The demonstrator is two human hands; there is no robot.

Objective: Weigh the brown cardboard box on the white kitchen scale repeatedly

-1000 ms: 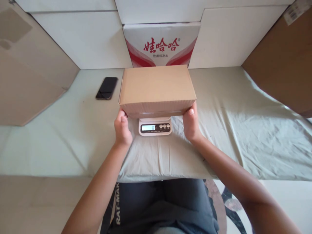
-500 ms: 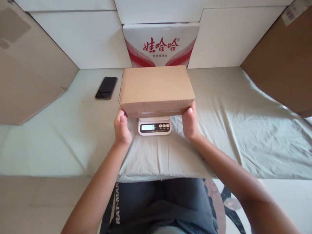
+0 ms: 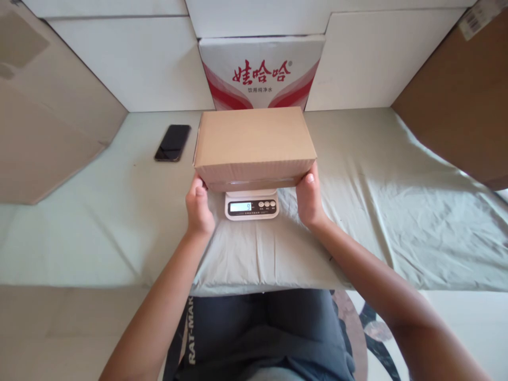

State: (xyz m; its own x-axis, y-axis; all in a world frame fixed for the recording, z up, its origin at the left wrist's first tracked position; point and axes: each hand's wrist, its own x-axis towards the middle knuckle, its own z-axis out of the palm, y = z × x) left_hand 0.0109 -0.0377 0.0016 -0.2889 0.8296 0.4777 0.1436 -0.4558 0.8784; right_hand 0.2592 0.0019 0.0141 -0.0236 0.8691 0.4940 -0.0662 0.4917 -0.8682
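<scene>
A closed brown cardboard box [image 3: 256,137] rests on or just over a small white kitchen scale [image 3: 252,206], hiding the scale's platform. The scale's lit display seems to read 9, with round buttons beside it. At the box's near left corner, my left hand [image 3: 199,206] is closed on it, thumb outside and the other fingers mostly hidden underneath. My right hand [image 3: 309,198] grips the near right corner in the same way, its thumb against the front side.
A black phone [image 3: 173,143] lies to the left on the pale green cloth [image 3: 99,227]. Behind stands a white and red printed carton [image 3: 260,69] among white panels. Large cardboard pieces flank the left [image 3: 47,116] and right [image 3: 460,100]. The cloth's front edge is near my lap.
The scale's display has gone from 0 to what looks like 9. Box and hands have hardly moved.
</scene>
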